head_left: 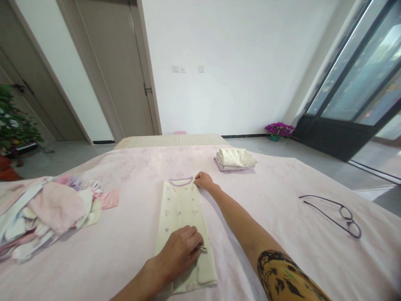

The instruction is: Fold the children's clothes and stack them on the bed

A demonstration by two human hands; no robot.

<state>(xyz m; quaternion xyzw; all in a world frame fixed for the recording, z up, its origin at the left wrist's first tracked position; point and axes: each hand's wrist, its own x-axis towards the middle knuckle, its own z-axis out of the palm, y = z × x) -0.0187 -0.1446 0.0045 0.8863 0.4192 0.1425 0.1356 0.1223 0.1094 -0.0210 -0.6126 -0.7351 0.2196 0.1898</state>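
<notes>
A cream child's shirt (180,213) with small heart prints and a lilac neckline lies in a long narrow shape on the pink cloth, its collar away from me. My right hand (203,181) pinches its far right corner, beside the neckline. Over the lower part of the shirt, my left hand (184,248) has its fingers curled round a bit of the fabric near the right edge. The left palm hides part of the shirt's lower left side.
A loose heap of clothes (53,209) lies at the left. Behind my right hand sits a stack of folded clothes (236,159). Black-framed glasses (349,223) rest at the right on the pink-covered surface (266,200).
</notes>
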